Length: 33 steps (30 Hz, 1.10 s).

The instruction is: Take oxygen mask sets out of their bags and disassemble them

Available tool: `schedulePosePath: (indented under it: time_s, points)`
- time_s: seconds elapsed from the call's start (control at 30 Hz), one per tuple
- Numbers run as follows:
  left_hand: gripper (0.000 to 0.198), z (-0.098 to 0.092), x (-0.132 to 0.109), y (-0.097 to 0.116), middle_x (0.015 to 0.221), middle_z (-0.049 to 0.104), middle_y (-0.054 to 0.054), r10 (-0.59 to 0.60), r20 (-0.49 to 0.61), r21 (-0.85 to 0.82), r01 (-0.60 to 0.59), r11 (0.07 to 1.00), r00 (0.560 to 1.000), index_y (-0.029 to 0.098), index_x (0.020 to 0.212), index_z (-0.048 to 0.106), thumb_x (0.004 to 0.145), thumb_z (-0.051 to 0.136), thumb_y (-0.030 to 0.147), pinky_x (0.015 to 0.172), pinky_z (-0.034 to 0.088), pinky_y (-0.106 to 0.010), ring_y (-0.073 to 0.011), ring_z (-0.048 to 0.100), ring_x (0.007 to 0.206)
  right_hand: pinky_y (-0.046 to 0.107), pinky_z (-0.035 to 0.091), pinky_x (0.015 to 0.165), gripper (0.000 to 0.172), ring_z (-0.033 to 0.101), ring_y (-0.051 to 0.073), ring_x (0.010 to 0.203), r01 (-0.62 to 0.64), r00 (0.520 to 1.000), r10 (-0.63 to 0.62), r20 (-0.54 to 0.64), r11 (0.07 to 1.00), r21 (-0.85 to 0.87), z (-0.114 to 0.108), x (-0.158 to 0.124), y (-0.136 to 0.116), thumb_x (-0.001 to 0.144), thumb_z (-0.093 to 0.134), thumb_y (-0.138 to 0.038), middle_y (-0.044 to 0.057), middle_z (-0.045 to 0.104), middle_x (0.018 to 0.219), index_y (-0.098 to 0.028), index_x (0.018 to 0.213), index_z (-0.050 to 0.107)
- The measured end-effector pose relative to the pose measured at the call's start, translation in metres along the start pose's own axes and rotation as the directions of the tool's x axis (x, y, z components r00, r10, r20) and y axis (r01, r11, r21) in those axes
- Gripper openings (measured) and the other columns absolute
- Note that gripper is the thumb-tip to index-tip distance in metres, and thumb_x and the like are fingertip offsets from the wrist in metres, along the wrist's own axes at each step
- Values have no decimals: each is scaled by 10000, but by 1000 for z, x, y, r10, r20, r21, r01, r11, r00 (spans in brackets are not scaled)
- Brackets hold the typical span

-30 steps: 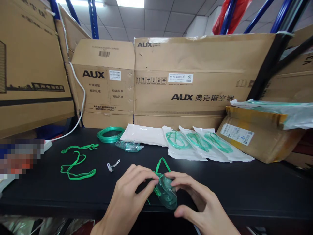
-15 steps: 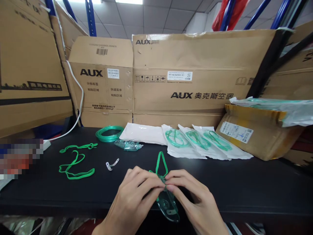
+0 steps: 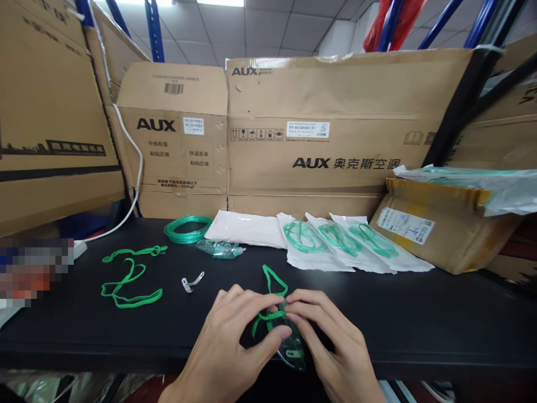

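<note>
A clear green oxygen mask [image 3: 295,348] lies near the front edge of the table, partly hidden by my fingers. Its green elastic strap [image 3: 274,280] rises in a loop beyond my fingertips, and another length bends toward the left palm. My right hand [image 3: 331,330] pinches the mask's rim where the strap meets it. On the other side, my left hand [image 3: 235,330] has thumb and forefinger apart around the strap, fingertips at the mask. A metal nose clip shows at the mask's near end. Farther left are a loose nose clip [image 3: 192,282] and two green straps [image 3: 132,301].
Behind sit a coil of green tubing [image 3: 187,229], another clear mask [image 3: 221,249], a white packet [image 3: 247,228] and several tubing pouches [image 3: 300,246]. A carton [image 3: 444,224] stands at right; large cardboard panels [image 3: 335,101] close off the back. A white cable [image 3: 130,212] runs at left.
My left thumb and forefinger have come apart from their pinch. The strap loop has dropped and leans left, and more strap shows between my hands. My right hand stays at the mask.
</note>
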<state>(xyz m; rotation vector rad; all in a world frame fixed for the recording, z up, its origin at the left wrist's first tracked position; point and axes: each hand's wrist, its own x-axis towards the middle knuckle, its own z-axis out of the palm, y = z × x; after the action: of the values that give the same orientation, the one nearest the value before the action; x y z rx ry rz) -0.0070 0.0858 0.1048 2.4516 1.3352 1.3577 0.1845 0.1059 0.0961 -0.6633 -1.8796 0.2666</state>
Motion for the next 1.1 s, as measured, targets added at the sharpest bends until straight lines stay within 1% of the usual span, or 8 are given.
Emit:
schedulePosePath:
  time_s: [0.13, 0.27, 0.4, 0.6, 0.8, 0.9, 1.0, 1.1]
  points:
    - [139, 0, 1, 3, 958, 761, 21, -45, 23, -28, 46, 999, 999, 296, 1091, 686, 954, 663, 295, 886, 461, -399, -205, 658, 824, 272, 555, 874, 302, 682, 187, 1003, 27, 999, -28, 32, 1000, 12, 1, -2, 0, 956, 582, -16, 51, 680, 1090, -268, 1101, 667]
    - [127, -1, 1, 5, 831, 744, 18, -88, 44, 3, 88, 996, 995, 304, 1050, 713, 941, 648, 307, 868, 497, -408, -201, 606, 702, 292, 563, 857, 324, 676, 195, 993, 41, 998, -42, 51, 999, 15, 1, -2, -1, 959, 571, -10, 57, 677, 1092, -279, 1119, 656]
    - [148, -1, 1, 7, 846, 760, 47, -131, 63, -15, 132, 991, 989, 326, 1052, 694, 920, 642, 282, 940, 482, -442, -185, 557, 623, 305, 567, 838, 326, 668, 202, 982, 72, 995, -72, 64, 997, 8, 1, -2, 0, 953, 578, -7, 68, 669, 1100, -278, 1123, 643]
    - [188, -3, 3, 7, 844, 756, 77, -123, 69, -12, 124, 992, 990, 341, 1013, 665, 866, 649, 224, 784, 462, -376, -210, 554, 673, 302, 563, 838, 315, 660, 198, 983, 101, 992, -101, 73, 995, 3, 0, -1, -1, 949, 573, 6, 69, 664, 1093, -265, 1100, 631]
    - [177, -5, 2, 5, 857, 743, 68, -104, 55, 13, 104, 995, 993, 317, 989, 654, 854, 644, 202, 767, 414, -357, -213, 543, 724, 279, 551, 818, 274, 670, 180, 942, 65, 997, -64, 44, 997, -31, -2, -2, -3, 964, 567, -15, 53, 672, 1052, -260, 1068, 635]
    - [179, -6, 2, 5, 860, 740, 67, -125, 73, 17, 124, 992, 990, 310, 992, 655, 857, 639, 193, 771, 397, -357, -211, 535, 733, 272, 549, 817, 272, 680, 180, 936, 47, 999, -47, 13, 998, -43, -9, -1, -3, 961, 569, -18, 48, 677, 1038, -261, 1053, 644]
    - [196, -6, 2, 4, 874, 748, 80, -143, 62, 25, 142, 990, 988, 306, 995, 653, 849, 645, 175, 793, 378, -364, -202, 531, 727, 267, 546, 808, 270, 686, 181, 918, 41, 998, -44, -42, 997, -66, -17, 0, -3, 947, 586, -12, 46, 678, 1007, -259, 1031, 658]
    - [188, -5, 1, 2, 868, 757, 90, -113, 49, 21, 112, 993, 992, 305, 999, 649, 853, 664, 187, 761, 363, -348, -200, 532, 720, 274, 548, 776, 248, 684, 187, 891, 24, 998, -28, -65, 998, -64, -21, 0, -6, 940, 603, -23, 48, 674, 973, -256, 1001, 666]
